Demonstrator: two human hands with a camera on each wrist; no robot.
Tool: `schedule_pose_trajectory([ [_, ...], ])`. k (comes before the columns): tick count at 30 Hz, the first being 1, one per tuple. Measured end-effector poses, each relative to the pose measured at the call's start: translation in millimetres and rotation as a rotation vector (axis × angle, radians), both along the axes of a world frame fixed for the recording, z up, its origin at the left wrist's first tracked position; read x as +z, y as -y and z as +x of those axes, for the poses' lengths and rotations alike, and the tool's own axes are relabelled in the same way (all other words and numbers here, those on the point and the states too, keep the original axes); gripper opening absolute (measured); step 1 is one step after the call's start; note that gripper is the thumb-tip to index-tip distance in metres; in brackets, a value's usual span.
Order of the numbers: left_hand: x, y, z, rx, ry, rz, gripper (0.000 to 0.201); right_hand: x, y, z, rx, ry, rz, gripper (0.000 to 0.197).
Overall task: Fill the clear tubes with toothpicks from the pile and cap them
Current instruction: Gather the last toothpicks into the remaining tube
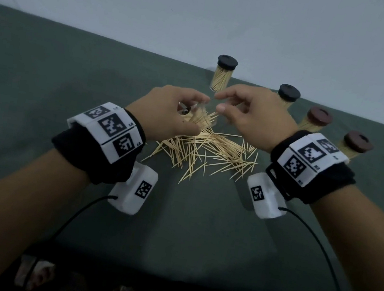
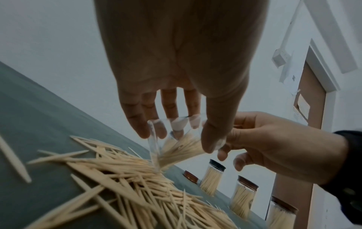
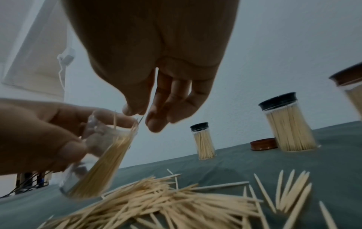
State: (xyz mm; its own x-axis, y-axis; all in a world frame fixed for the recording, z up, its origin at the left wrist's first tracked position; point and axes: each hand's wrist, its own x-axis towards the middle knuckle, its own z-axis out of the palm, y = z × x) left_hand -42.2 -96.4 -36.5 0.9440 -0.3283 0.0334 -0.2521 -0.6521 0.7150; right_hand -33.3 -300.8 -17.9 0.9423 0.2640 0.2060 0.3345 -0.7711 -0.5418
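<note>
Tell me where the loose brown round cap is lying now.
In the right wrist view, the loose brown round cap lies on the green cloth, right of centre, beside the nearer black-capped clear tube.

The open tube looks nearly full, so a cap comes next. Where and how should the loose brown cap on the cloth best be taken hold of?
Grip the loose brown cap by its round side wall, thumb and fingers on opposite sides, coming from above. It lies flat and low on the green cloth, so only the rim offers a hold. The capped black tube stands close beside it, so probably approach from the free side.
</note>
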Motion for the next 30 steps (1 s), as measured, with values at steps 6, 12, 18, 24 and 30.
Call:
schedule_pose_trajectory([
  [6,0,0,-1,-0.007,0.006,0.032,0.061,15,36,-12,-0.036,-0.288,-0.391,0.070],
  [12,2,1,-1,-0.030,0.010,0.047,0.060,0,59,-22,-0.043,-0.523,-0.802,0.117],
  [18,3,3,-2,-0.042,0.010,0.046,0.061,-17,31,-11,0.050,-0.369,-0.630,0.094],
  [24,3,1,-3,-0.038,0.025,0.057,0.060,-27,23,-4,0.046,-0.225,-0.503,0.071],
  [30,4,0,-2,-0.042,0.030,0.073,0.062,-26,27,-1,-0.008,-0.331,-0.621,0.081],
])
